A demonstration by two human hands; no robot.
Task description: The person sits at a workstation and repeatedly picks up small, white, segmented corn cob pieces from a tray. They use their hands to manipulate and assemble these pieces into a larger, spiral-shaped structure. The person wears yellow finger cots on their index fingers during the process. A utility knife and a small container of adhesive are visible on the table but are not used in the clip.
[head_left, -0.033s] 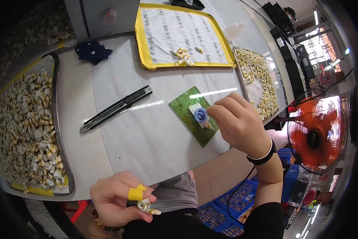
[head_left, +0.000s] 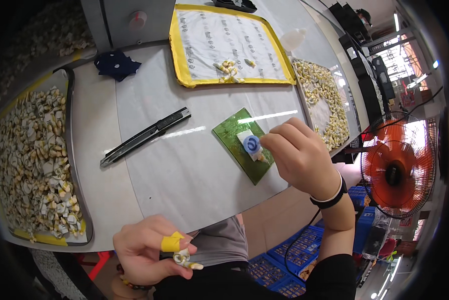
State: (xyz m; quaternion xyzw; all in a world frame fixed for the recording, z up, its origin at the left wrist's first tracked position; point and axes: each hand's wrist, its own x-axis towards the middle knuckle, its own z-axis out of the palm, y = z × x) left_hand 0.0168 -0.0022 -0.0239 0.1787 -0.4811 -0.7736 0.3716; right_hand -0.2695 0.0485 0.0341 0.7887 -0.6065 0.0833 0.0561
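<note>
At the lower left, my left hand [head_left: 149, 250] is closed in a pinch, with yellow tape round one finger. Between its fingertips sits a small white and yellow figurine-like piece [head_left: 187, 260]. A flat green plate [head_left: 232, 132] lies on the table right of centre, with a small white block [head_left: 243, 135] on it. Over the block is a round blue piece [head_left: 251, 144] with a dark ring mark. My right hand [head_left: 299, 157], a dark band on its wrist, pinches at the right edge of this blue piece. Its thumb is partly hidden.
A black utility knife [head_left: 147, 136] lies left of the plate. Trays of small white and yellow pieces stand at the left [head_left: 32, 165] and right [head_left: 329, 95]. A yellow-edged tray [head_left: 232, 82] with a few pieces, a dark blue cloth [head_left: 116, 65] and an orange fan [head_left: 397, 167] surround the workspace.
</note>
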